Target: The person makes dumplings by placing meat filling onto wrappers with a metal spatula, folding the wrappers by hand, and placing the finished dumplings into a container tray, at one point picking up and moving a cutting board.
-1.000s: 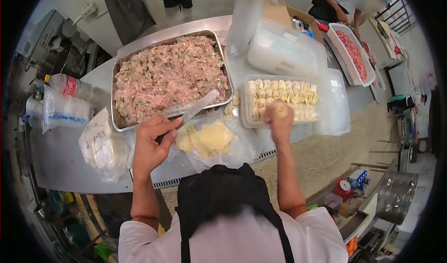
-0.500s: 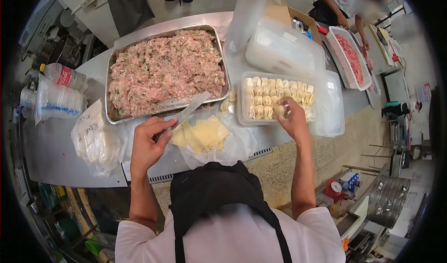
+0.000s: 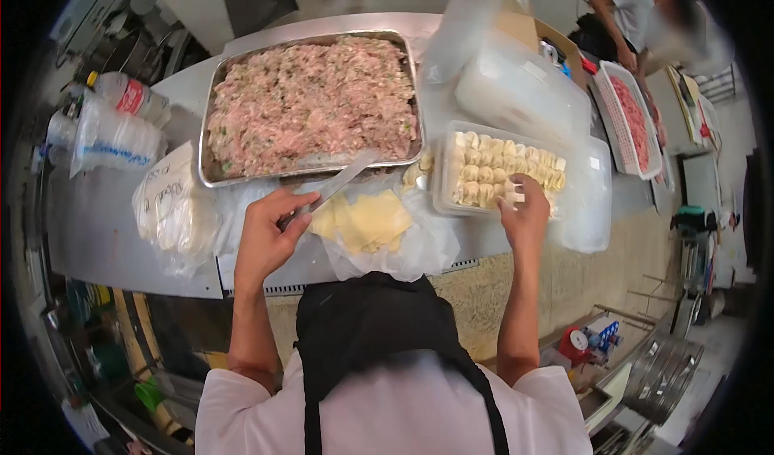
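In front of me, pale yellow folded dumplings (image 3: 480,165) stand in rows inside a rectangular clear plastic tub (image 3: 463,208) on the grey metal counter (image 3: 89,237). The right hand (image 3: 528,209) is over its near side, fingers bent and close together among the dumplings; I cannot tell whether they grip one. At eight o'clock from the tub, thin square yellow wrappers (image 3: 371,220) lie loosely piled on crumpled clear plastic (image 3: 435,249). Beside them, the left hand's (image 3: 274,228) fingers are closed around a flat, dark-handled spatula (image 3: 347,177), its blade angled toward two o'clock. At ten o'clock from the tub, green-flecked pink mince (image 3: 314,104) fills a large rectangular steel tray (image 3: 242,180). Near twelve sits a frosted plastic container (image 3: 524,92); at two, a white perforated basket (image 3: 628,116) holds pink meat.
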